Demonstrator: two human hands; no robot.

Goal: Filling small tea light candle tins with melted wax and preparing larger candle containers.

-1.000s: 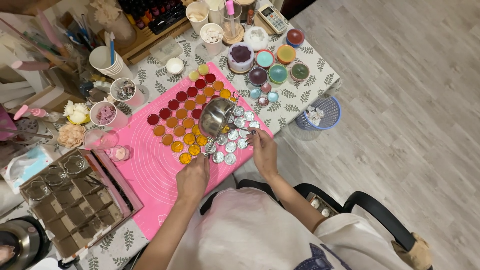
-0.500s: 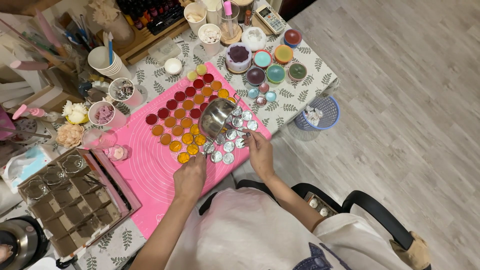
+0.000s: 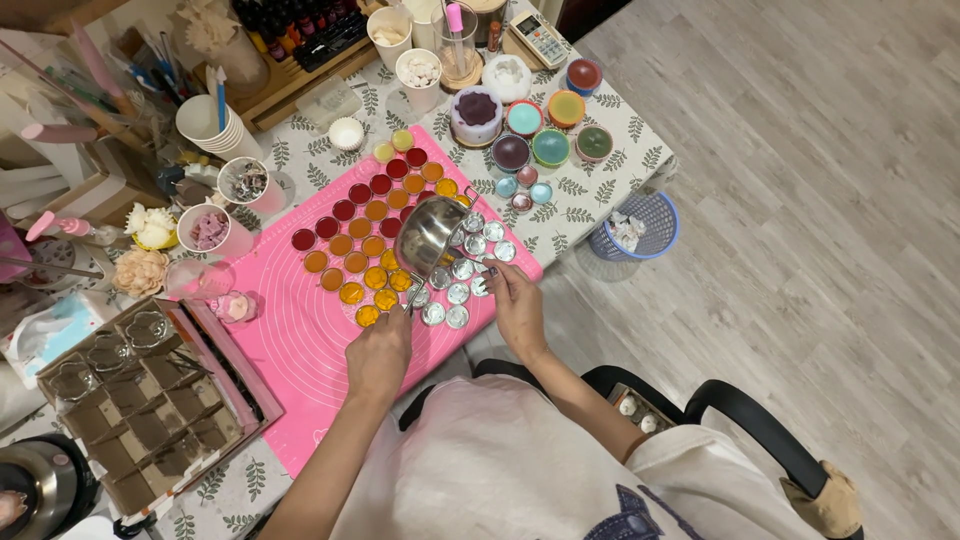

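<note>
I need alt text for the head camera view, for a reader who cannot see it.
Seen from above, a person's left hand tilts a small metal pot by its handle over little round tins on a pink mat, while the right hand touches the tins. Rows of red and orange filled tins lie beside them.

Grey wood-plank floor (image 3: 800, 130), leaf-patterned tablecloth (image 3: 620, 150), black chair (image 3: 740, 410)

i see the mat (image 3: 300, 340) on the table (image 3: 620, 160), filled tins (image 3: 360, 240) in rows on it, empty tins (image 3: 465, 270) right of them, the pot (image 3: 428, 235) above both, the compartment tray (image 3: 140, 400) at near left, the basket (image 3: 640, 225) right on the floor.
</note>
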